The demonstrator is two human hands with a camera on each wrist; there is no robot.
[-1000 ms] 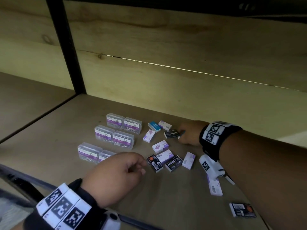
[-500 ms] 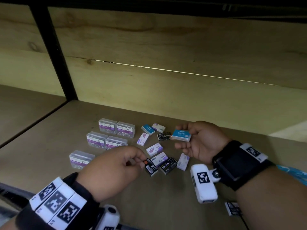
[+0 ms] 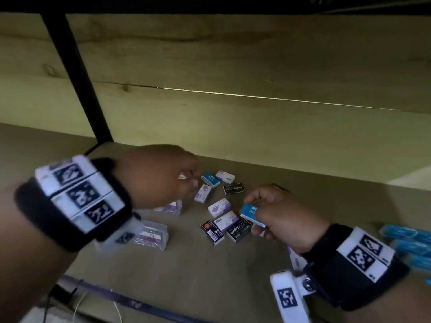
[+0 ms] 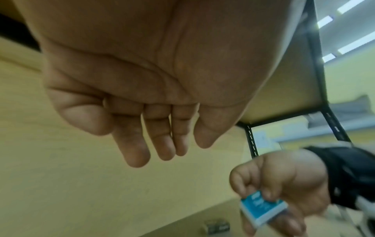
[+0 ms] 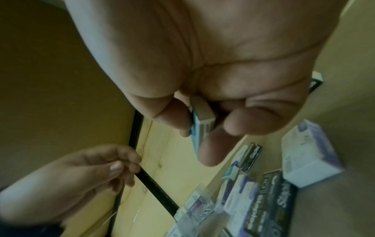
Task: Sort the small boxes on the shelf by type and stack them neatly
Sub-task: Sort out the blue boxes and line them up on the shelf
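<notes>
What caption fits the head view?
Right hand holds a blue staples box; empty left hand hovers above loose boxes.

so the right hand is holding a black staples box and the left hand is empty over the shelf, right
Not quite: the box pinched in the right hand is blue, not black, as the head and left wrist views show. The black ones lie on the shelf. The left hand is empty.

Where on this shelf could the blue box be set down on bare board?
Bare shelf board lies in front of the black staples boxes, between both wrists, and behind the far blue box along the back wall. The middle cluster is crowded; blue boxes fill the right edge.
</notes>
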